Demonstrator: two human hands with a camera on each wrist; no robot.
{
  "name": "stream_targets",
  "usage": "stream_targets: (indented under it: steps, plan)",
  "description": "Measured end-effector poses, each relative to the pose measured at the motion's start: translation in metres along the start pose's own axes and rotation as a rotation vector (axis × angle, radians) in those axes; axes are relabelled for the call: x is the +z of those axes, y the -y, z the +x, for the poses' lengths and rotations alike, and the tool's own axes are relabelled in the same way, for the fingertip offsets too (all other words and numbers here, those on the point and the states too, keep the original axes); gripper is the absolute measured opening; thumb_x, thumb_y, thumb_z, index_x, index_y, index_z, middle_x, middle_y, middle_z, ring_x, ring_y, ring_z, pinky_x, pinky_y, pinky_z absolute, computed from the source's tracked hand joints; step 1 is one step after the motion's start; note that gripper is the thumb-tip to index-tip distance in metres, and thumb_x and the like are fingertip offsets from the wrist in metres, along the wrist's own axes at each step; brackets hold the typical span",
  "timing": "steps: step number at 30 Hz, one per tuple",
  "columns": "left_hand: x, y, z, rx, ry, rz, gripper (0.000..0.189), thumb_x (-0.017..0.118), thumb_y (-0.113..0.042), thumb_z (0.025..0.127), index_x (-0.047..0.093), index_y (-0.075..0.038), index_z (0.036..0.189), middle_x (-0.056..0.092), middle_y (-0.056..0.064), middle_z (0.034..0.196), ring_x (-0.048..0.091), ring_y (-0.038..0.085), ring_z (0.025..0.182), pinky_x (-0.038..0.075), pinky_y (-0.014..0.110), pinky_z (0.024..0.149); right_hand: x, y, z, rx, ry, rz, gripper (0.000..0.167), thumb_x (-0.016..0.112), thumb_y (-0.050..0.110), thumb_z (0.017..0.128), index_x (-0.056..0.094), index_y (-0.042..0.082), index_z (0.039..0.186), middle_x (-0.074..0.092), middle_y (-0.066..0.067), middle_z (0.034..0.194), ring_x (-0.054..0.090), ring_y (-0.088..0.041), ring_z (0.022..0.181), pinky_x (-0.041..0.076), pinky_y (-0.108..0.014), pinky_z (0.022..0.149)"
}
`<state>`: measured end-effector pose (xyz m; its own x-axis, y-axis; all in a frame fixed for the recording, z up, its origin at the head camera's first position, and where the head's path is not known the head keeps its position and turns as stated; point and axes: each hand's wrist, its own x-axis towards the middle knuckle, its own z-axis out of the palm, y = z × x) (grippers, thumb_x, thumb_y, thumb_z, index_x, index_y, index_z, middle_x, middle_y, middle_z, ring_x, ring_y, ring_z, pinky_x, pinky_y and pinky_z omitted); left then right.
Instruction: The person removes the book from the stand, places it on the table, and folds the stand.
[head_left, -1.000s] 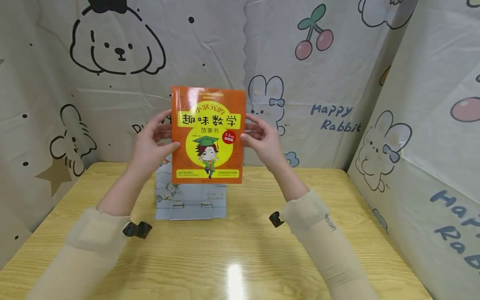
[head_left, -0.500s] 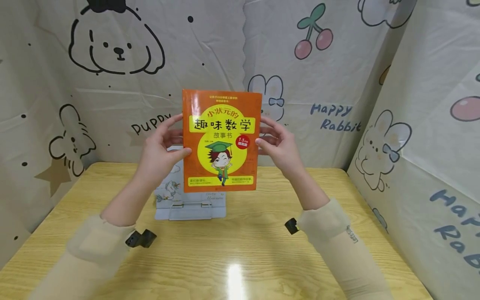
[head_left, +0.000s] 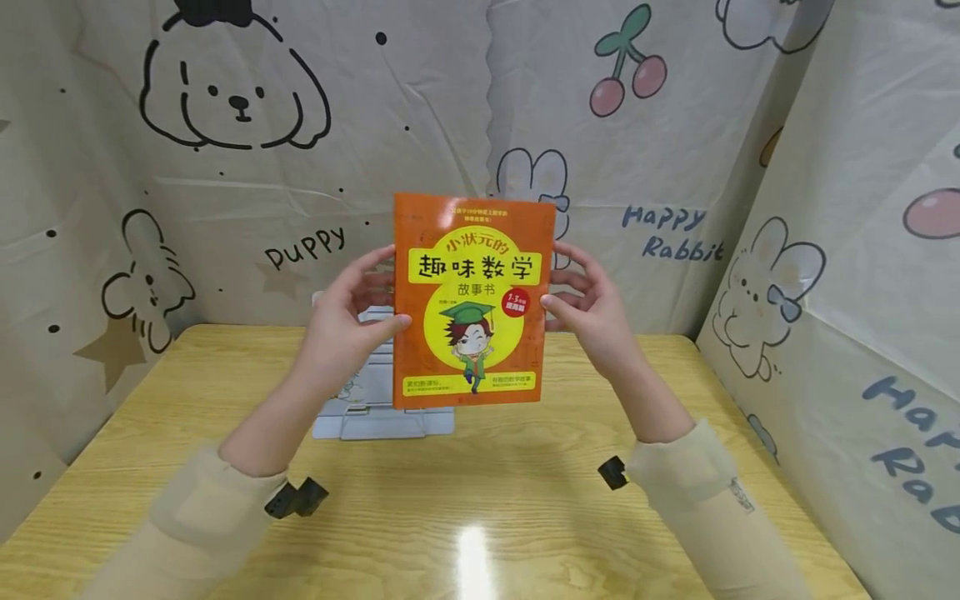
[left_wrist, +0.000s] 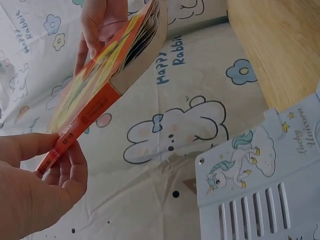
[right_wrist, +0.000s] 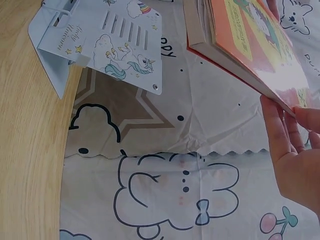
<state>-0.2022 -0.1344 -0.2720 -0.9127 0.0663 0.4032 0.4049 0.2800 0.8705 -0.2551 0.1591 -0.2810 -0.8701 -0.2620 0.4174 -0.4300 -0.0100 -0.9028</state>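
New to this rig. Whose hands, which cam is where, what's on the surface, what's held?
No robot here: a person uses two bare hands. The wide picture comes from a head-worn camera looking forward and down. The other two come from the left wrist camera and right wrist camera. The left hand and right hand grip an orange book by opposite sides, cover towards the head camera, above the wood-grain table. On it sits a pale unicorn-print stand, partly hidden by the book in the head view.

The orange book (head_left: 474, 300) partly hides the stand (head_left: 382, 423).
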Motion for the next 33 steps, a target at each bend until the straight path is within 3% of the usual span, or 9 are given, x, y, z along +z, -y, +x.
stream_targets:
  steps: [9,18,33]
  plan:
    - [0.018,0.000,-0.009,0.003,0.026,-0.014,0.073,0.071,-0.001,0.082,0.041,-0.030,0.142,0.057,0.004,0.120,0.059,0.020,0.101,0.056,0.029,0.080,-0.016,0.001,-0.021,-0.021,0.016,-0.003,0.062,0.061,0.003,0.090,0.037,0.023,0.143,0.057,-0.014,0.115,0.066,-0.020,0.093,0.058,-0.034,0.073]
    - [0.040,0.006,-0.016,-0.025,0.065,-0.117,0.071,0.070,0.001,0.082,0.043,-0.032,0.139,0.058,0.004,0.119,0.058,0.021,0.099,0.056,0.030,0.079,-0.031,-0.007,-0.041,0.021,-0.020,-0.025,0.064,0.061,0.003,0.090,0.035,0.024,0.145,0.057,-0.010,0.112,0.065,-0.019,0.095,0.058,-0.034,0.074]
    - [0.078,0.016,-0.026,-0.064,0.110,-0.185,0.071,0.071,0.000,0.081,0.045,-0.034,0.138,0.058,0.004,0.121,0.057,0.023,0.097,0.057,0.033,0.077,-0.059,-0.017,-0.071,0.060,-0.044,-0.063,0.062,0.058,0.001,0.091,0.034,0.019,0.146,0.057,-0.008,0.116,0.066,-0.015,0.095,0.058,-0.032,0.073]
